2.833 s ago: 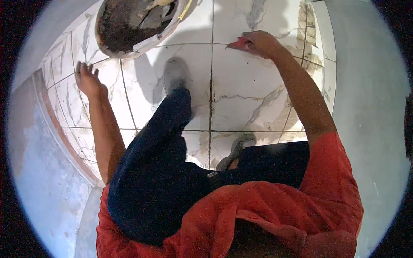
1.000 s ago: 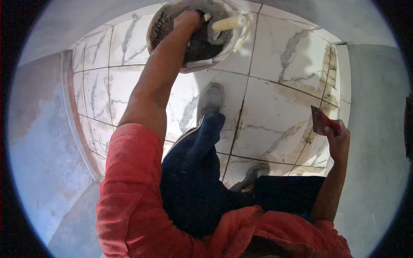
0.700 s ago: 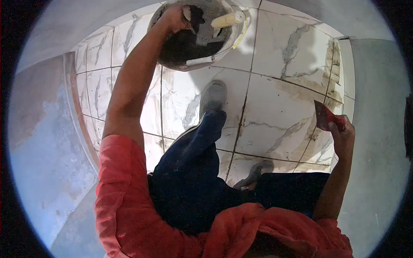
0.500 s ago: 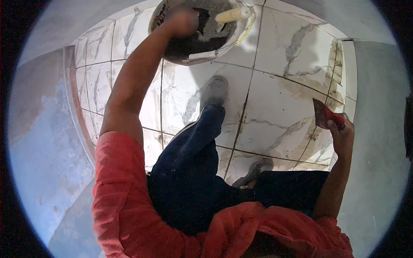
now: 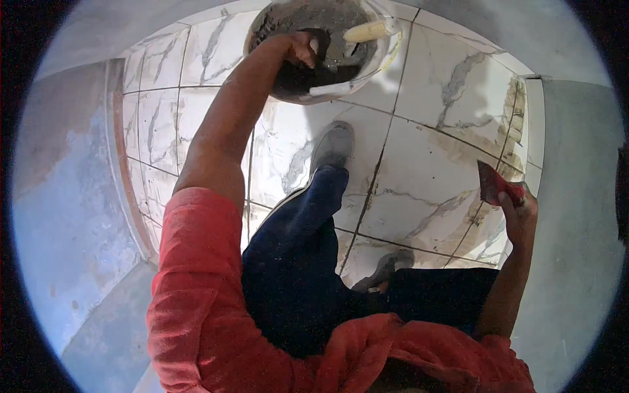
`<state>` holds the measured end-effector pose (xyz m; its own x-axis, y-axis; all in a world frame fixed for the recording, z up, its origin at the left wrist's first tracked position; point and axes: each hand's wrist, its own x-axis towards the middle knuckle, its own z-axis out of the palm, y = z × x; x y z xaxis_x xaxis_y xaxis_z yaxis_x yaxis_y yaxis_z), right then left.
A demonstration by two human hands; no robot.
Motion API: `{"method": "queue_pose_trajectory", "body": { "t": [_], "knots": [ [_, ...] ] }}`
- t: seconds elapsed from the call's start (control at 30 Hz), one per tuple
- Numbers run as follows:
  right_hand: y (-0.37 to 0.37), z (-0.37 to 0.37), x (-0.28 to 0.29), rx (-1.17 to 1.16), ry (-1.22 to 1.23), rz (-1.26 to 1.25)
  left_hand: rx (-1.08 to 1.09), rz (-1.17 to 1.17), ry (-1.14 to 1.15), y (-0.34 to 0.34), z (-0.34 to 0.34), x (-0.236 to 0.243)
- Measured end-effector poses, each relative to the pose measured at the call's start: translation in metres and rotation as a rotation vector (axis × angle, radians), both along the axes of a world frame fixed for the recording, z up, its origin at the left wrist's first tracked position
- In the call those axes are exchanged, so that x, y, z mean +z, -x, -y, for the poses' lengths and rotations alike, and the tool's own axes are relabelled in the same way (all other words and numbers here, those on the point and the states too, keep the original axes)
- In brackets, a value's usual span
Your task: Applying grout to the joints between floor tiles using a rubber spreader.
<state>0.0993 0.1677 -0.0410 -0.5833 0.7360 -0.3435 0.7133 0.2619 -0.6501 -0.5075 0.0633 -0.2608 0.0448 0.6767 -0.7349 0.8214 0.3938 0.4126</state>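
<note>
A round bucket [image 5: 254, 40] of wet grey mortar [image 5: 334, 19] stands at the far side of the floor. My left hand [image 5: 303, 50] reaches into it from the left, its fingers curled down at the mortar. Dark shadow around the fingertips hides what they grip, if anything. Across the bucket's right rim lies a thick pale yellow cylindrical handle [image 5: 370, 31]; its other end is lost in the mortar. Over at the right, my right hand [image 5: 521, 213] is closed round a putty knife [image 5: 491, 187] with a red handle. Its wide, dirty blade points up and left, above the floor.
White marble-patterned tiles [image 5: 426, 157] with dark joints cover the floor, smeared brown along the right side. Painted walls stand close at left [image 5: 78, 229] and right [image 5: 580, 216]. My shoe [image 5: 334, 143] is planted just in front of the bucket, whose white handle grip [image 5: 331, 89] hangs at the near rim.
My left hand has moved slightly right and down within the bucket, and its fingers show more plainly. The whole view has shifted a little. My right hand still holds the putty knife.
</note>
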Motion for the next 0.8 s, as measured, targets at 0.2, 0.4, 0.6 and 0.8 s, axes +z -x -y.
{"method": "queue_pose_trajectory", "body": {
  "t": [0.2, 0.4, 0.6, 0.8],
  "knots": [
    [-0.02, 0.0, 0.003, -0.003, -0.032, 0.007, 0.054, -0.069, 0.289, -0.083, -0.048, 0.052],
    [-0.012, 0.001, 0.001, -0.043, -0.012, -0.018, 0.064, 0.183, 0.28, -0.05, -0.039, 0.043],
    [-0.014, -0.001, -0.003, -0.025, 0.005, -0.008, 0.041, 0.208, -0.193, -0.071, -0.024, 0.046],
    [-0.002, -0.001, -0.004, 0.041, -0.026, 0.006, -0.073, 0.091, -0.219, -0.077, -0.007, 0.046]
  ]
}}
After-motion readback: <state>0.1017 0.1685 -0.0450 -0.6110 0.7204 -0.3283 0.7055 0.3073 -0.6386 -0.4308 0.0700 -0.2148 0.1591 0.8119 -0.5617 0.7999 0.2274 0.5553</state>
